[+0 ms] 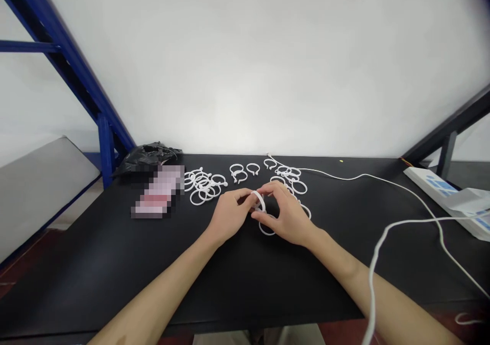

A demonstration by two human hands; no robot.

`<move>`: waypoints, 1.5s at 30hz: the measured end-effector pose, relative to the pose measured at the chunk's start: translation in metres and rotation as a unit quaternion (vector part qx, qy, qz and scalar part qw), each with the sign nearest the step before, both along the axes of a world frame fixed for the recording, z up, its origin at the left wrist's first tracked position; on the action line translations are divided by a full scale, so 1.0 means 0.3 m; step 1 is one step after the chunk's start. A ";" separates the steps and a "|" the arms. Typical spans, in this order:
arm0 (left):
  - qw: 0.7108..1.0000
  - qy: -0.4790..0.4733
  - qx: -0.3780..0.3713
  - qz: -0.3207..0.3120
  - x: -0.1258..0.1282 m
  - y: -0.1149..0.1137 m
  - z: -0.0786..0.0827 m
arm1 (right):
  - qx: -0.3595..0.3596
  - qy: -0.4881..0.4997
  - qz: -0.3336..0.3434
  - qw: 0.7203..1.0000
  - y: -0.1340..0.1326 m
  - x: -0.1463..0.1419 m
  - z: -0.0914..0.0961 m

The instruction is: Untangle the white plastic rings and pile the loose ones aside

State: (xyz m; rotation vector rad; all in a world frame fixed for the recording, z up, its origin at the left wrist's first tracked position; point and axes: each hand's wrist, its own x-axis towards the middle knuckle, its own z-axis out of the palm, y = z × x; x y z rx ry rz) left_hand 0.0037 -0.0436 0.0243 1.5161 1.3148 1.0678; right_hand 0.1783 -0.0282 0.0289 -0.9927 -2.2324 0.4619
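Note:
My left hand pinches a white plastic ring between its thumb and fingers, a little above the black table. My right hand curves round the ring's other side, with fingertips at its top and thumb near its bottom. Another white ring lies on the table, partly hidden below my right hand. A heap of white rings, with small knobs at their ends, lies to the left of my hands. More rings lie behind and beside my right hand, and several single ones lie farther back.
A black plastic bag and a blurred pink item lie on the black table at left. A white cable loops across the right side, over my forearm. A white-and-blue box stands far right. A white wall closes the back.

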 end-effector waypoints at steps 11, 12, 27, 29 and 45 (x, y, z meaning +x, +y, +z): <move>0.978 -0.184 -0.096 -0.011 0.029 0.003 -0.005 | -0.012 0.022 -0.053 0.998 0.000 0.001 -0.011; 0.979 -0.179 -0.096 -0.014 0.030 0.002 -0.004 | 0.009 0.035 -0.047 0.998 -0.002 0.000 -0.009; 0.980 -0.172 -0.099 -0.029 0.025 -0.006 0.008 | -0.054 0.163 -0.103 0.980 -0.003 -0.004 -0.003; 0.976 -0.187 -0.103 -0.034 0.027 -0.006 0.011 | -0.047 0.164 -0.088 0.981 -0.003 0.001 -0.003; 0.978 -0.151 -0.132 -0.065 0.019 -0.004 0.001 | 0.002 0.176 -0.101 0.979 0.009 0.002 0.006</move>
